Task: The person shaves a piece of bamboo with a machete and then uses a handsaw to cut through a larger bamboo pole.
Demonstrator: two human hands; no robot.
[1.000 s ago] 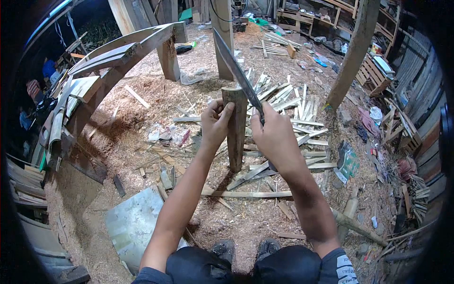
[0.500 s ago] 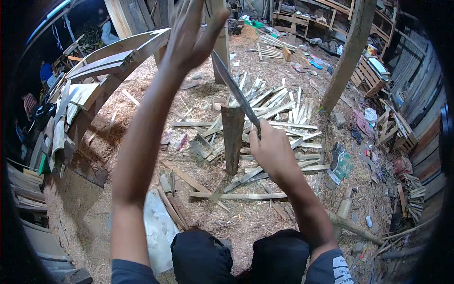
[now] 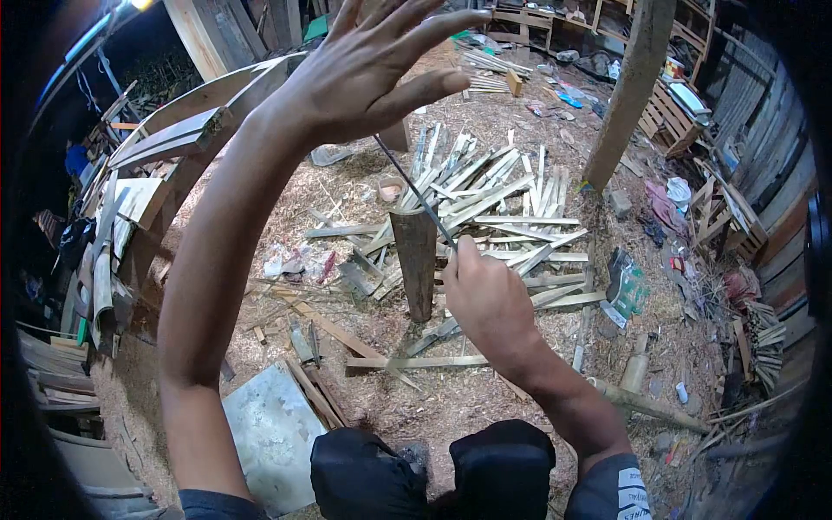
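Observation:
My left hand is raised at the top of the view, fingers spread and nothing seen in it; some fingertips run out of the frame. Closed around the handle of a long knife is my right hand. The dark blade slants up and left, seen almost edge-on, with its tip close below my left hand. Behind the blade stands an upright wooden block with a flat top. A pile of split wooden strips lies on the ground beyond and right of it.
A wooden post rises at the right. A curved wooden frame stands at the left. By my knees lies a pale flat sheet. A round pole and a green packet are on the shavings-covered ground.
My left fingers are now spread wider and the wrist bends right. My right hand has come slightly down and left, and the blade has turned to a thin edge. The view has shifted a little.

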